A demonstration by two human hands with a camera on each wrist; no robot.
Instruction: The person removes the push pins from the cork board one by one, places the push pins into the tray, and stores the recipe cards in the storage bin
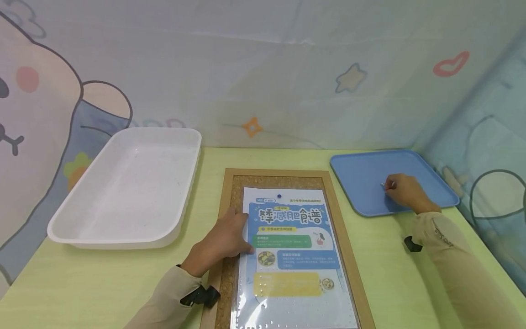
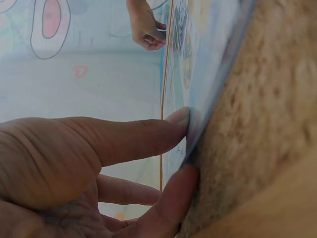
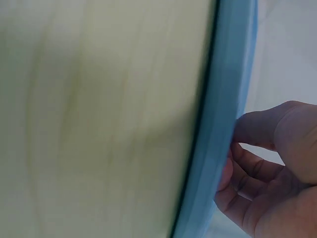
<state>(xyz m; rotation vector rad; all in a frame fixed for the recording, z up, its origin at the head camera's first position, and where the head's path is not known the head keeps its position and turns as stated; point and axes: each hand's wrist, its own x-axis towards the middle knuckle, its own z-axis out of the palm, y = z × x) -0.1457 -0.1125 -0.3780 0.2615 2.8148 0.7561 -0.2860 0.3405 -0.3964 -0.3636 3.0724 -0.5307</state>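
Observation:
A printed recipe sheet (image 1: 289,256) with a glossy clear cover lies on a wood-framed cork board (image 1: 246,180). One blue pushpin (image 1: 279,196) sticks in its top edge. My left hand (image 1: 228,235) pinches the sheet's left edge; in the left wrist view the thumb (image 2: 148,136) lies on the sheet's face and a fingertip on the other side of the edge. Over the blue tray (image 1: 361,169), my right hand (image 1: 407,189) has thumb and finger together on a small silvery pin (image 1: 383,184), mostly hidden. The right wrist view shows curled fingers behind the tray's rim (image 3: 223,119).
A large white plastic tub (image 1: 127,192) stands on the left of the light wood-grain table (image 1: 394,260). Behind the table hangs a printed cloth backdrop (image 1: 287,91), which also closes off the right side. The blue tray's right end meets that cloth.

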